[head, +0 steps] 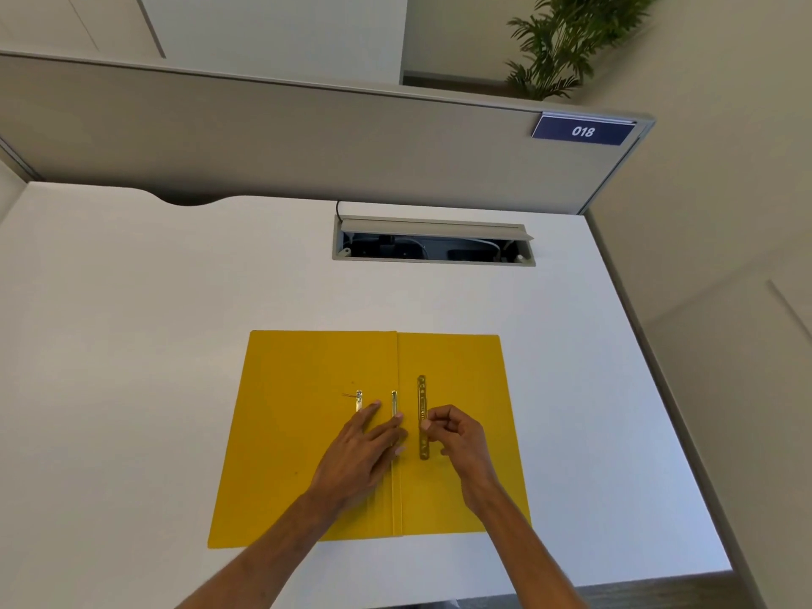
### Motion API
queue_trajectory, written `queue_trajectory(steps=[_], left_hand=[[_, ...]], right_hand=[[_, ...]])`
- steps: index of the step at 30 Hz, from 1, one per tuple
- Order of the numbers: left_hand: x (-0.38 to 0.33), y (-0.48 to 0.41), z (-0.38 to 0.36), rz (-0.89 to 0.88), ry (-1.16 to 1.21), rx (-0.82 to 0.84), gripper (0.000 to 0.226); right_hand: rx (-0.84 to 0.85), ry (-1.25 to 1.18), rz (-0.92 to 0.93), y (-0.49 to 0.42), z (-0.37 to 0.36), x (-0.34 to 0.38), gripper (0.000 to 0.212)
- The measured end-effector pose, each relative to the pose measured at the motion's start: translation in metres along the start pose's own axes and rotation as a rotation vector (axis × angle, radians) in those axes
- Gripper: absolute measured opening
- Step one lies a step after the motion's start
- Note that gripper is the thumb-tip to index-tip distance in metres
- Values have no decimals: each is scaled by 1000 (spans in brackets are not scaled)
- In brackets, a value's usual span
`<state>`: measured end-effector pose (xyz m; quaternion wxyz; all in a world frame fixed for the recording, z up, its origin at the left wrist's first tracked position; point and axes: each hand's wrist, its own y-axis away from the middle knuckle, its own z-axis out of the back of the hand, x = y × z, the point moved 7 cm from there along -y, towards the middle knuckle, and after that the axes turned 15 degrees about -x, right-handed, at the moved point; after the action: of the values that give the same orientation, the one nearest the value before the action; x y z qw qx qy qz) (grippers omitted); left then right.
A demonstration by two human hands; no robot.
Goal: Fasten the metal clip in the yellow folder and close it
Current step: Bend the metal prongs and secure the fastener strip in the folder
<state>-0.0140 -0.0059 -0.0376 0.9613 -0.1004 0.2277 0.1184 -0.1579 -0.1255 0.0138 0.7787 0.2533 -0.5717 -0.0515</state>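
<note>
Early going: yellow folder (pixel 307 432) wide open on desk (pixel 132 345), left hand (pixel 364 450) pressing flat, right hand (pixel 457 437) grip pinching loose clip bar (pixel 422 402), prongs (pixel 394 402) unfastened.

A white desk (pixel 175 345) meets a grey partition (pixel 263 138) bearing a blue "018" plate (pixel 583 131); an open cable tray (pixel 433 248) lies before it, a potted palm (pixel 567 41) behind.

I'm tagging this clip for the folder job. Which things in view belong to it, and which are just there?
Belongs to the job:
yellow folder, lying open
metal prongs near the spine
loose metal bar
left hand, flat on the folder
right hand, fingertips at the bar

Just there:
cable hatch, lid up
018 sign
plant
</note>
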Motion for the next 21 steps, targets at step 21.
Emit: queue_trajectory(steps=[21], left_hand=[[-11,-1,-4,-31,-101,-58,64]], right_hand=[[71,115,-8,6,-26,10,13]])
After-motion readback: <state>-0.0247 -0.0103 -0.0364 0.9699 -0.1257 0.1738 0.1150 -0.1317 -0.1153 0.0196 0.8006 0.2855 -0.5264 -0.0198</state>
